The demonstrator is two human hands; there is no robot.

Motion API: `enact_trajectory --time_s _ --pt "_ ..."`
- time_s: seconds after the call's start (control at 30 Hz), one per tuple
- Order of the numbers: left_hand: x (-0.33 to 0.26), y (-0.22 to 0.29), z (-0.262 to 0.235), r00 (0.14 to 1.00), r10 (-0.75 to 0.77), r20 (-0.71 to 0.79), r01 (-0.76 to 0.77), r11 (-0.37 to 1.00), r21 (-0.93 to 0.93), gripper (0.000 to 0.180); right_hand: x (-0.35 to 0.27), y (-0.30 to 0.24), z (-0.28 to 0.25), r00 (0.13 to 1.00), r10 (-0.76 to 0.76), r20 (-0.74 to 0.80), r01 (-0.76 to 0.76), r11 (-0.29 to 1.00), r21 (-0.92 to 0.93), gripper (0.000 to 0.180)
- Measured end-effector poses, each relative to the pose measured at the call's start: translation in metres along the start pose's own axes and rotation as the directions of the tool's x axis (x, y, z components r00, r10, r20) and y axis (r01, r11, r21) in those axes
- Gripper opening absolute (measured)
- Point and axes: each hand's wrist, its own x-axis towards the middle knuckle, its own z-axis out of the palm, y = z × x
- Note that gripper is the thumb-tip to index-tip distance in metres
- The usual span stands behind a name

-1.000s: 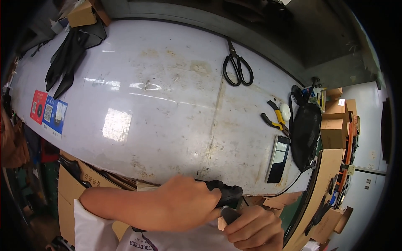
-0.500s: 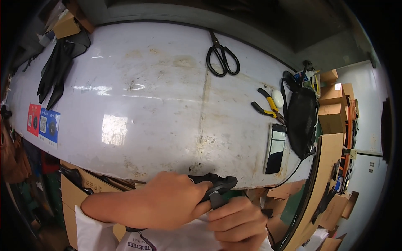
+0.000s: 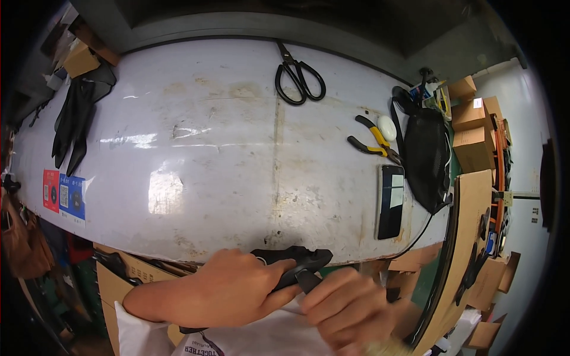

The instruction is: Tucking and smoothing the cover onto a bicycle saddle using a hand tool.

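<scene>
1. So, both hands are down at the near edge of the white worktable point(image 3: 208, 160), right in front of the body. One black tool point(image 3: 294, 264) sits between them, some kind of chunky handle with a strap or flap hanging off it, hard to say exactly what it is.
2. Left hand point(image 3: 234, 291) is wrapped around the black tool from the left, fingers curled over the grip, so it's clearly clutching it.
3. Right hand point(image 3: 347, 308) is bunched up just below and right of the tool's front end, fingertips pinched on the dark strap bit. It's blurry, so can't tell how firm that pinch is.
4. Count of stuff on the table: one pair of black scissors point(image 3: 298, 77) at the far edge, one pair of yellow-and-black pliers point(image 3: 373, 137) over to the right, one small white oval thing point(image 3: 386, 127) touching the pliers, one phone point(image 3: 390, 200) lying flat near the right end.
5. One black bag point(image 3: 428, 155) just right of the phone and pliers.
6. One pair of black gloves point(image 3: 74, 121) at the far left.
7. Two stickers on the left front edge, one red point(image 3: 51, 191), one blue point(image 3: 72, 196), side by side.
</scene>
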Motion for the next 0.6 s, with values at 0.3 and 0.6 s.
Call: enact_trajectory --time_s 0.3,0.6 --pt "-0.004 -0.002 0.001 0.999 0.009 -0.045 -0.009 1.0 0.014 0.048 -0.022 0.02 -0.02 0.902 -0.273 0.335 0.299 0.954 -0.029 0.023" --pt "-0.071 0.01 -0.02 0.991 0.074 -0.11 -0.04 0.957 0.286 0.063 -0.022 0.009 -0.013 0.938 -0.234 0.256 0.284 0.942 -0.18 0.025"
